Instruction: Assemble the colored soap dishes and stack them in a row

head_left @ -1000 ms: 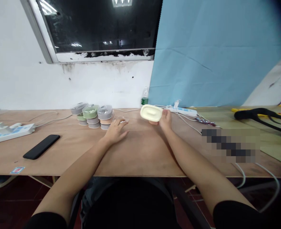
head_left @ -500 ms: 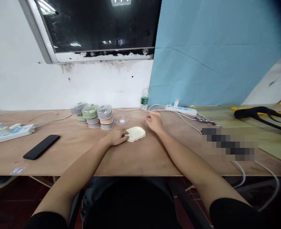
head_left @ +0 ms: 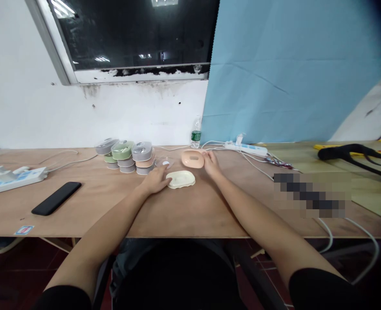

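Note:
My right hand (head_left: 211,165) grips the right end of a peach oval box (head_left: 188,160), tilted so that its hollow inside faces me. In front of it a cream oval tray (head_left: 181,178) with a wavy edge lies on the table. My left hand (head_left: 155,180) is at the tray's left end, with its thumb at the rim. Its other fingers are apart from the thumb and reach forward to a clear lid-like piece (head_left: 166,161) with a white round spot.
Stacked oval boxes in grey (head_left: 142,151), green (head_left: 122,149) and peach stand back left. A water bottle (head_left: 196,134) and a power strip (head_left: 247,149) with cables are along the wall. At left lie a black phone (head_left: 56,198) and another power strip (head_left: 17,180).
My right hand has brought the peach box up into view, tilted toward me. The left hand's fingers have spread off the cream tray toward the clear piece. The tray has shifted slightly left.

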Demonstrator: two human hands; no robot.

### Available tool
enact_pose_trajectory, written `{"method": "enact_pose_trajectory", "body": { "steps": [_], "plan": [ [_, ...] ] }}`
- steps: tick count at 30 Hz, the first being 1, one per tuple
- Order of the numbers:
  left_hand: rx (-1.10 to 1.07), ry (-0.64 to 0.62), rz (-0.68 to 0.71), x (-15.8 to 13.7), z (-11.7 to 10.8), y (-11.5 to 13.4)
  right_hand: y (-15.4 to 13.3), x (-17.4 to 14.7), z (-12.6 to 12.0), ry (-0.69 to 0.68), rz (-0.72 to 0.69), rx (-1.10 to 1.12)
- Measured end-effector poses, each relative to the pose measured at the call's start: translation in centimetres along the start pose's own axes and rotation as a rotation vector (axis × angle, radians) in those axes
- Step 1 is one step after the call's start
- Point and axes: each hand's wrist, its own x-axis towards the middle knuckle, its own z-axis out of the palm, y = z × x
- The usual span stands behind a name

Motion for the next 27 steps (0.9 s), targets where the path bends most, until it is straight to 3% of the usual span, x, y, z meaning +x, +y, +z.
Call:
{"method": "enact_pose_trajectory", "body": {
  "steps": [5,8,11,15,22,27],
  "plan": [
    [-0.167,0.052,-0.047,0.0,-0.8,0.8,-2.5,-2.2,2.5,-0.135,0.048,0.402],
    [-0.202,0.126,-0.027,-0.1,-1.5,1.4,-3.2,-3.3,3.4,-0.231,0.073,0.500],
    [-0.198,0.196,-0.044,-0.1,-2.1,1.9,-3.3,-3.5,3.3,-0.256,0.058,0.363],
    [-0.178,0.137,-0.115,-0.2,-2.0,2.2,-2.9,-2.9,2.0,-0.322,-0.004,0.028],
    [-0.142,-0.029,-0.227,0.0,-0.4,1.6,-2.1,-2.1,0.6,-0.631,0.252,-0.183],
    [-0.061,-0.094,-0.263,0.1,0.1,1.0,-1.4,-2.1,1.1,-0.630,0.147,-0.354]
  ]
}}
